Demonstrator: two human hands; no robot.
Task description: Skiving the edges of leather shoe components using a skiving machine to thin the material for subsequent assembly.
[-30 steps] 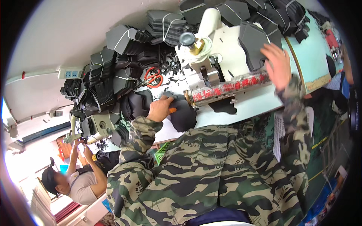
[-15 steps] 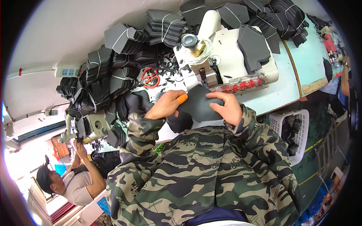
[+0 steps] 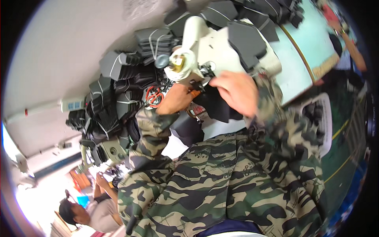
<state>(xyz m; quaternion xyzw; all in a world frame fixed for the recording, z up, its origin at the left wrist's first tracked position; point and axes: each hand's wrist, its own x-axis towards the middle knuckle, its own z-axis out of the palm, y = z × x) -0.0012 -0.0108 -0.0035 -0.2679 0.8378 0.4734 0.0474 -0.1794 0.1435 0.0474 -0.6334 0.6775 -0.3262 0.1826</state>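
Since half a second ago, the left hand [image 3: 175, 98] and right hand [image 3: 239, 94] have moved up to the head of the cream machine [image 3: 215, 45], bringing the dark sheet [image 3: 217, 106] with them. Across the pale worktable [image 3: 290, 75], the machine takes up the most room, with grey cut pieces [image 3: 246, 41] lying on top of it and strapped bundles banked behind and to the left.

Below the machine's head, the sheet lies between the two hands: the left hand's fingertips meet its left edge, while the right hand lies over its upper right part. Fingers of the left are drawn close together, those of the right curled; whether either pinches the sheet or only presses on it, I cannot tell.

Motion blur softens the right hand, which covers part of the sheet, and the sheet's top edge is lost among the hands and the machine's parts. What shows is matt, near-black and angular, with a corner pointing down to the right.

Another dark piece [image 3: 187, 128] rests on the table nearer the body. Smaller are the red-handled scissors [image 3: 154, 96], just beside the left wrist, and smallest the orange finger cover [image 3: 194, 93] on the left hand.
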